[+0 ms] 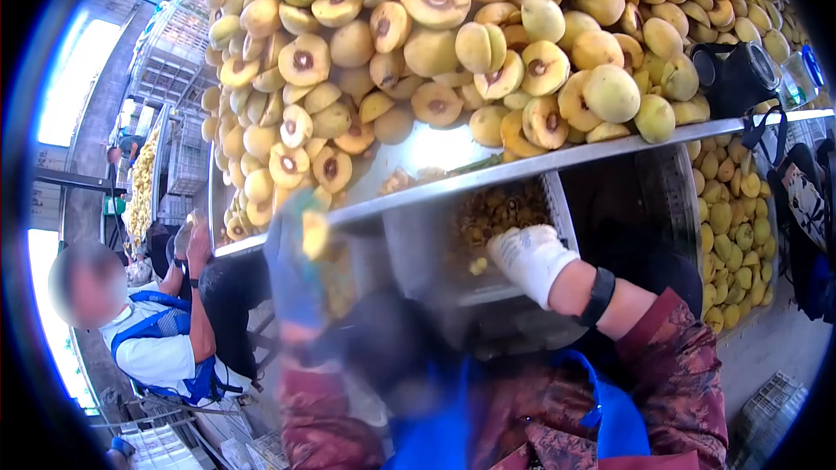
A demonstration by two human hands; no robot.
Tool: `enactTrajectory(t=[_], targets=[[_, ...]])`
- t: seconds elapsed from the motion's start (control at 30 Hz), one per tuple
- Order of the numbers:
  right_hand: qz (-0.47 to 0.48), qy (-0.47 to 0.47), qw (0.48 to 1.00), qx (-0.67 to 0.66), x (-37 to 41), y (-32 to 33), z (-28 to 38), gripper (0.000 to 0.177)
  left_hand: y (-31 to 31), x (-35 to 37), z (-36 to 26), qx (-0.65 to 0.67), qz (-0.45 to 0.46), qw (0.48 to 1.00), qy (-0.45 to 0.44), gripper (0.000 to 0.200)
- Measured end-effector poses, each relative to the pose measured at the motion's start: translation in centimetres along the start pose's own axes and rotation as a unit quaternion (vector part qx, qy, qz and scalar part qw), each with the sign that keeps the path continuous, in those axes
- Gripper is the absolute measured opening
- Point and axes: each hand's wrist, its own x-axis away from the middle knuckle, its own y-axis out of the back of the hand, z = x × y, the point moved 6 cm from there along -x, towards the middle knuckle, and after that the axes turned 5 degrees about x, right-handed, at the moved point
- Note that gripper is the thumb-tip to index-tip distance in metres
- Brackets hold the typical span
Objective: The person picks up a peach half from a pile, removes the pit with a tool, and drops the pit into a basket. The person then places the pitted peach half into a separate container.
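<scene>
The peach piece (313,233) sits at the top of the left hand (294,271). This hand wears a blue glove and its fingers seem curled about the yellow fruit, though motion blur hides the exact grip. Across from it, the right hand (529,259) wears a white knit glove and is bunched into a loose fist. Whether it holds anything inside cannot be told. A small yellow scrap (477,266) lies just off its knuckles, and a black wristband (599,296) circles the wrist behind it.

Just beyond the right hand's fingers, a metal bin (557,209) holds yellow trimmings. Above both hands runs the steel rim (557,159) of a table, heaped with halved peaches (435,52), many showing their brown pit hollows. Out past the right forearm lies a bed of whole peaches (733,226). Beyond the left hand, a co-worker (165,339) in a blue vest sits with one arm raised.
</scene>
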Motion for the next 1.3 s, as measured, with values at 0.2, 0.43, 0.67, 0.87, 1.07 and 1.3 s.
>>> enactTrajectory(t=[0.2,0.43,0.67,0.87,1.07,1.3], targets=[[-0.177,0.049,0.983,0.003,1.1,0.5,1.1,0.009,-4.0,-2.4,-3.8,-0.318,0.026,0.946,-0.058,0.051],[-0.193,0.098,0.972,-0.085,2.7,1.0,1.4,0.009,-20.6,-7.7,0.0,-0.59,0.228,0.683,-0.365,0.056],[-0.293,0.111,0.945,-0.097,-0.2,-2.4,0.4,0.014,-21.3,-10.4,3.9,-0.621,0.188,0.712,-0.268,0.063],[-0.284,0.12,0.944,-0.115,1.9,-0.7,1.2,0.015,-19.4,-10.3,0.9,-0.583,0.18,0.765,-0.208,0.057],[-0.28,0.146,0.942,-0.116,2.8,0.7,1.9,0.014,-19.1,-10.0,4.5,-0.434,0.246,0.846,-0.187,0.07],[-0.257,0.154,0.937,-0.179,3.9,3.4,2.0,0.029,-18.9,-8.6,5.5,-0.265,0.296,0.906,-0.145,0.072]])
